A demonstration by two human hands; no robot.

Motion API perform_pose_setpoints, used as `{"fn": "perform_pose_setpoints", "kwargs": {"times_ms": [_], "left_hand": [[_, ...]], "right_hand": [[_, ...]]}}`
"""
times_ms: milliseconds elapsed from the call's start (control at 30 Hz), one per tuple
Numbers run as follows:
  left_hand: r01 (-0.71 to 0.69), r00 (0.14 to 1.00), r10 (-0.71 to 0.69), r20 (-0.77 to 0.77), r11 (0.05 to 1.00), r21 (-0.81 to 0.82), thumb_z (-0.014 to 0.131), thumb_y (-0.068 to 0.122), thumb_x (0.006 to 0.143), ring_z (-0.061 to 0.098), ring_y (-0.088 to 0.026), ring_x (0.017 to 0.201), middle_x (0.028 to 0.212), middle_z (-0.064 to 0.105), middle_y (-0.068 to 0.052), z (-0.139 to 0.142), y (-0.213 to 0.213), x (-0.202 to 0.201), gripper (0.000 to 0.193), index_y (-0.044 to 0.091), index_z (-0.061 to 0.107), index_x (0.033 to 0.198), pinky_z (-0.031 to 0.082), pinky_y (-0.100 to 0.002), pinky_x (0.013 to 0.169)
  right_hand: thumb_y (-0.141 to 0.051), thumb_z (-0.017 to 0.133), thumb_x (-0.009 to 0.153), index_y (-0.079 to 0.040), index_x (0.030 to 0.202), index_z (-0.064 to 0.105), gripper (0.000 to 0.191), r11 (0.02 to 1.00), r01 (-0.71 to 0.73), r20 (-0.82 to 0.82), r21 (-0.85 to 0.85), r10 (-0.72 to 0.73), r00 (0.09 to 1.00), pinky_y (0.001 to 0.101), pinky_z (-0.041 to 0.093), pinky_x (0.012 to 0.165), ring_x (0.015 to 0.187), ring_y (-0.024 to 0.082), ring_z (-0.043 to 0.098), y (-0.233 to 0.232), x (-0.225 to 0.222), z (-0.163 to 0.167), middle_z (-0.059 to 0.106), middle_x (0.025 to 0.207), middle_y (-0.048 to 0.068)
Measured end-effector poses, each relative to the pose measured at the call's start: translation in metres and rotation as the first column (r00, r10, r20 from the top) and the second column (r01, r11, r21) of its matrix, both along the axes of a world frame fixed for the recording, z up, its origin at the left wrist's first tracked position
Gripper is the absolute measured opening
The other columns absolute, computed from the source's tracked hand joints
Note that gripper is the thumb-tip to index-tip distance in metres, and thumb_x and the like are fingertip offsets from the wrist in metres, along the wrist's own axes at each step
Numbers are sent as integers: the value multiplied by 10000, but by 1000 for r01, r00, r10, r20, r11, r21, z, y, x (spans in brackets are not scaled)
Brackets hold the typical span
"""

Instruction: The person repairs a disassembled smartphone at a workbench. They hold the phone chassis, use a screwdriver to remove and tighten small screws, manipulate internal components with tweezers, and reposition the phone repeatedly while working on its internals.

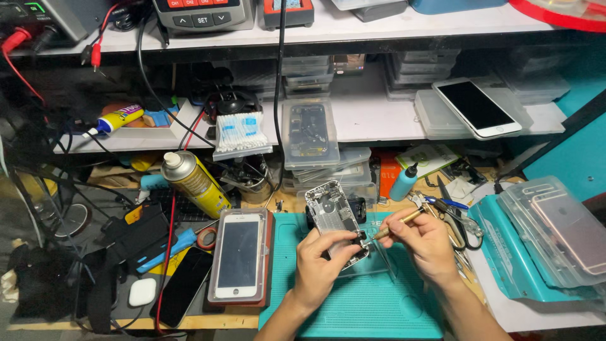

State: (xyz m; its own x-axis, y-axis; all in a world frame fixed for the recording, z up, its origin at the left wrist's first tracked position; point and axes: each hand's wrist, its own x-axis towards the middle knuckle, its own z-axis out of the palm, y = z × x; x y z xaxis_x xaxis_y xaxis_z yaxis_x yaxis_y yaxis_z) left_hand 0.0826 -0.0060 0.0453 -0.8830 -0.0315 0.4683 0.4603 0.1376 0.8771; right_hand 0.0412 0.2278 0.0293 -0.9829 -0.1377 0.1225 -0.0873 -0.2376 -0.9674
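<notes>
An opened phone housing [334, 218] is held tilted over the teal work mat [353, 309], near frame centre, so its inner side faces the camera & the lower end is reachable. The left hand [322, 265] is closed round the housing's lower edge, thumb across the frame, steadying it. The right hand [426, 243] is pinched shut on a brass-handled screwdriver [398, 222], tip laid against the housing's bottom corner; the tool is held low & slanted, prob. for fine control on a small screw.

At 9 o'clock of the hands, 1 white phone screen [238, 256] lies face-up in a brown tray, kept off the mat's working area. A dark phone [184, 285] lies at 8 o'clock, flat on the bench. 1 yellow spray can [192, 180] lies tipped at 10 o'clock. 1 blue-capped bottle [403, 182] stands at 1 o'clock, within reach. 1 white phone [478, 107] rests on a clear box on the shelf at 1–2 o'clock. 1 pack of cotton swabs [241, 134] sits at 11 o'clock. Clear lidded cases are stacked at 12 o'clock; exact count can't be told.
</notes>
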Motion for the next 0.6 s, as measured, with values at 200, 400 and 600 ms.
{"fn": "perform_pose_setpoints", "kwargs": {"times_ms": [200,400,600], "left_hand": [[59,998,-59,-33,998,11,833,47,804,713,-171,836,916,744,-81,10,2,6,181,51,789,979,565,-282,730],[57,998,-57,-21,998,28,832,43,811,655,-149,753,875,738,-68,12,5,8,123,47,795,928,522,-273,661],[40,998,-39,-45,999,22,829,35,820,618,-127,733,835,736,-48,12,3,9,95,50,792,906,498,-265,643]], "right_hand": [[-117,638,997,71,1009,677,192,999,-23,13,-46,24,1000,297,564,719,749,172,686,1,1,-1,724,913,146],[-111,638,990,73,1005,681,190,998,-31,27,-59,33,999,298,560,713,751,173,685,-1,3,0,726,913,149],[-105,642,988,80,1002,680,189,999,-24,2,-38,24,1000,302,567,721,753,180,690,-5,5,4,726,932,162]]}}
